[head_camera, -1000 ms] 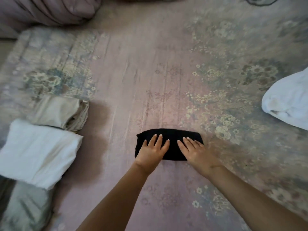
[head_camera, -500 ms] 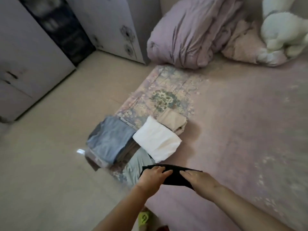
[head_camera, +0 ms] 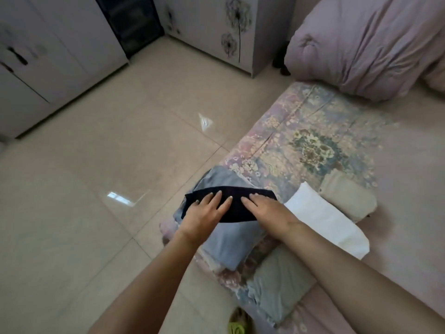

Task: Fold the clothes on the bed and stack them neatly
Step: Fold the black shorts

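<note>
At the bed's [head_camera: 397, 165] corner, flat, spread fingers [head_camera: 218, 197] press the left-to-right black garment [head_camera: 234, 208].

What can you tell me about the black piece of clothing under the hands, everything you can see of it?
The black garment is a soft, dark cloth folded into a flat, narrow strip with tapering ends. It lies on top of the folded light blue garment at the corner of the bed. The left hand and right hand both rest flat on it, fingers spread, covering its near edge. No print, label or seam can be made out.
</note>
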A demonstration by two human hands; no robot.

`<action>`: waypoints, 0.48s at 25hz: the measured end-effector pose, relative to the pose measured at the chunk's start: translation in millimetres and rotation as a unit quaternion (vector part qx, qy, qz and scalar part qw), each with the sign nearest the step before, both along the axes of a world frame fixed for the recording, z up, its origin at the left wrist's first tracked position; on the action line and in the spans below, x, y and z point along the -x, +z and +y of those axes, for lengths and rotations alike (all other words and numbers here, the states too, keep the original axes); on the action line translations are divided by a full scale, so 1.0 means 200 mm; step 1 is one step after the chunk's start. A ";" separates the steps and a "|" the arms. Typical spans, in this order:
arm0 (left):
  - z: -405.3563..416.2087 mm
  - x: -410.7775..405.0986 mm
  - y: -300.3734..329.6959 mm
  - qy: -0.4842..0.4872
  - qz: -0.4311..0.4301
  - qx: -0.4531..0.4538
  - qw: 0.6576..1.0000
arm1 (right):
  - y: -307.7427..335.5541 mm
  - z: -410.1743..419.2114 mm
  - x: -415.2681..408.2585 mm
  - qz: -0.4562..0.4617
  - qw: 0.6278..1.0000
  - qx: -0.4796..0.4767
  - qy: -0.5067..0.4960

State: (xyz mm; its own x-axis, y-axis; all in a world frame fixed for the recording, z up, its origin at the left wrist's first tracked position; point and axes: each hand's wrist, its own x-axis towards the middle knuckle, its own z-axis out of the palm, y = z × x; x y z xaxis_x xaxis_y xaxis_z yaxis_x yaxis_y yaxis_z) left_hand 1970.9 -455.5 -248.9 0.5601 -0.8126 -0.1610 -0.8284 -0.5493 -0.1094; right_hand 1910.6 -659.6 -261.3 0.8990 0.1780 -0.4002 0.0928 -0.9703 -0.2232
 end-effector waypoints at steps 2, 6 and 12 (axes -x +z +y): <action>0.03 -0.19 -0.10 -0.038 -0.075 0.025 0.996 | -0.12 0.09 -0.10 -0.113 0.990 0.087 0.005; 0.03 -0.24 -0.39 -0.024 -0.206 0.058 0.977 | -0.32 0.10 -0.22 -0.305 0.940 0.135 0.071; -0.10 0.27 -0.84 0.186 0.050 -0.040 0.980 | -0.72 -0.01 -0.31 -0.102 0.957 0.129 0.241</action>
State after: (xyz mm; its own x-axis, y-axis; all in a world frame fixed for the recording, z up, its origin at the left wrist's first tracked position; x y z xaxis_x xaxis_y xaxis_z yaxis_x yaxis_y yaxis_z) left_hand 1917.9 -475.4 -417.2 0.7942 -0.5370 -0.2842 -0.5804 -0.8090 -0.0931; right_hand 1972.4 -661.6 -405.1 0.8020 0.5100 -0.3109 0.5586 -0.8247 0.0882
